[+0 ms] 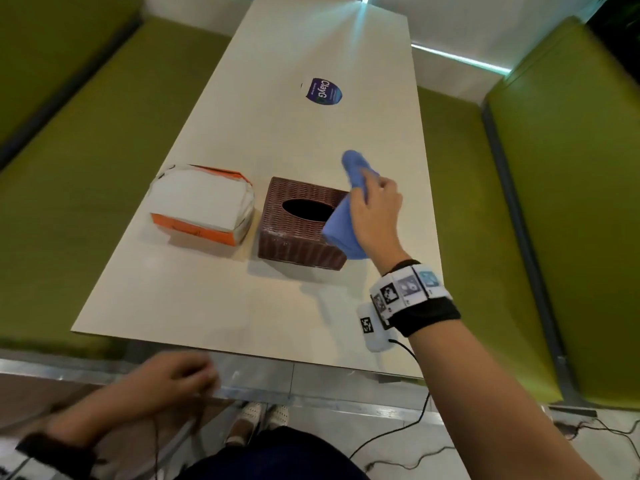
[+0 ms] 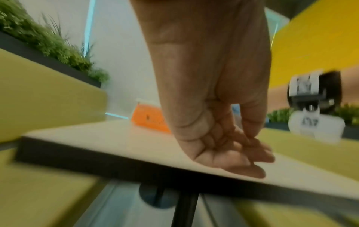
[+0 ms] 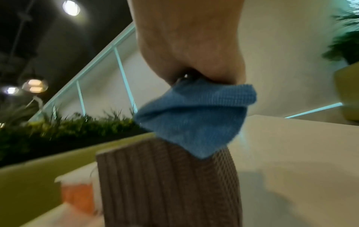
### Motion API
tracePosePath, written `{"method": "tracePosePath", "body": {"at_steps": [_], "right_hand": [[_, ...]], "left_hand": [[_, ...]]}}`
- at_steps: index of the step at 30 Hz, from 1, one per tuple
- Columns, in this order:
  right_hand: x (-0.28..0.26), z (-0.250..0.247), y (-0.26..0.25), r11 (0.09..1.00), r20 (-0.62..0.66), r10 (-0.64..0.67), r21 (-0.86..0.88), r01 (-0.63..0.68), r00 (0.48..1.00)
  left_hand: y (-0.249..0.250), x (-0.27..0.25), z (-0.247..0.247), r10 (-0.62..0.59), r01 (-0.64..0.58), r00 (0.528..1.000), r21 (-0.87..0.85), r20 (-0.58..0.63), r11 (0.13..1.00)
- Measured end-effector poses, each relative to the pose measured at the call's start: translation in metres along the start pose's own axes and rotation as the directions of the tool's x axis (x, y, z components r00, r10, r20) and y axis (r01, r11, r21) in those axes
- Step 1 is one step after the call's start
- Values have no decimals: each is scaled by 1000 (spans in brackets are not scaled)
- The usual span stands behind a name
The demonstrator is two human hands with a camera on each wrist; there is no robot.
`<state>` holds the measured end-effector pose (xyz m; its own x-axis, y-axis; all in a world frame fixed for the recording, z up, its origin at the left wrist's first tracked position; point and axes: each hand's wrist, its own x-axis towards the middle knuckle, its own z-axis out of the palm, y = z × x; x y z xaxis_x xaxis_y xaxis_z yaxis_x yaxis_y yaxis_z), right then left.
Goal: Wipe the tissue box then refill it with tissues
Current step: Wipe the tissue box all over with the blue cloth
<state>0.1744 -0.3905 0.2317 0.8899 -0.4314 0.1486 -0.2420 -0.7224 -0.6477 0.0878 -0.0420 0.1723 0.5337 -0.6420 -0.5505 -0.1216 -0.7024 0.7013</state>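
Observation:
A brown woven tissue box (image 1: pixel 298 233) with a dark oval slot stands on the table (image 1: pixel 277 133). Left of it lies an orange and white pack of tissues (image 1: pixel 202 206). My right hand (image 1: pixel 375 211) grips a blue cloth (image 1: pixel 343 226) over the box's right top edge; in the right wrist view the cloth (image 3: pixel 194 118) hangs onto the box (image 3: pixel 169 182). My left hand (image 1: pixel 180 375) hovers by the table's near edge, below the tabletop, holding nothing. In the left wrist view its fingers (image 2: pixel 239 156) are loosely curled and blurred.
A round purple sticker (image 1: pixel 323 91) sits farther along the table. Green benches (image 1: pixel 571 202) flank both long sides. A black cable (image 1: pixel 391 431) trails from my right wrist to the floor. My shoes (image 1: pixel 263 414) show under the near edge.

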Motion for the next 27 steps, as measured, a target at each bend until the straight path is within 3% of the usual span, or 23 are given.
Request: {"method": "tracePosePath", "body": {"at_steps": [3,6,9,13,16,18,20,23,25,27], "right_hand": [[-14,22,-2,961,204,14,-274,43,979],[-15,26,17,988,262,-54,-126,89,964],[-15,15,32,978,314,-175,167,128,933],[-16,-1,45,949,293,-223,285,138,930],[-17,1,49,939,250,-196,327,108,948],[-22,5,45,962,222,-185,238,130,957],[-32,9,37,984,213,-175,7,178,961],[-54,17,9,870,346,-267,-314,379,899],[-64,30,-7,820,439,-352,-281,498,827],[-57,38,-16,811,471,-392,-228,538,790]], "left_hand": [[39,13,-35,128,-176,959,-178,-254,968],[70,47,-59,211,-300,877,-148,-432,943],[84,89,-66,204,-289,887,-155,-414,945],[94,133,-55,160,-248,900,-173,-406,953],[90,152,-48,186,-293,892,-214,-411,932],[84,158,-45,251,-353,862,-167,-441,921],[77,162,-43,291,-401,835,-155,-467,903],[71,170,-35,305,-406,815,-109,-492,908],[76,175,-33,339,-402,831,-54,-440,914],[80,178,-33,332,-385,836,-36,-438,922]]}}
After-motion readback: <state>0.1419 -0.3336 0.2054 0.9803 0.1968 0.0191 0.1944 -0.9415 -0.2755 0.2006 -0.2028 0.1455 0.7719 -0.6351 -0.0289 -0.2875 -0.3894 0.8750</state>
